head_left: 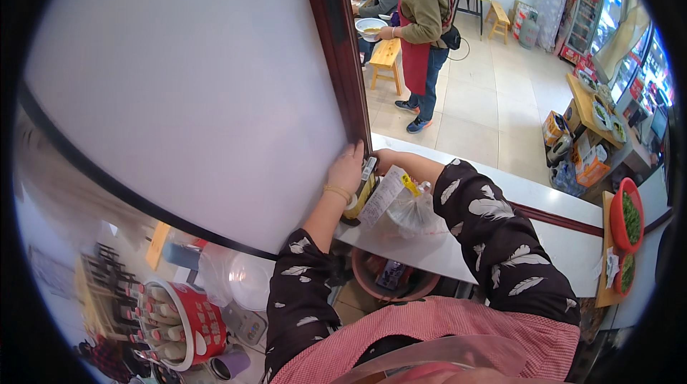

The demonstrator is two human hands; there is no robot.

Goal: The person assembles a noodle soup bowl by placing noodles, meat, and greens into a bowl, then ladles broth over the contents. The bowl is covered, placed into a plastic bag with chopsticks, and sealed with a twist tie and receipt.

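My left hand [346,170] lies against the white panel [204,94], its fingertips at the dark red frame [338,46]. Close by on the right is my right hand [382,160], its fingers mostly hidden near the frame's lower end. I cannot tell what either hand grips. Below and between them stands a yellow and black item [365,196], possibly a tape dispenser. A long printed paper slip [382,199] hangs on a knotted clear plastic bag [413,216] holding a pale container. That bag sits on the white counter [445,252], under my right forearm.
A reddish basin [367,290] with packets is below the counter. At lower left, a red tub [206,317] holds several bottles beside a purple cup [231,365]. Red bowls of greens [632,217] stand at right. Beyond the counter, a person in a red apron [421,62] holds a bowl [370,24].
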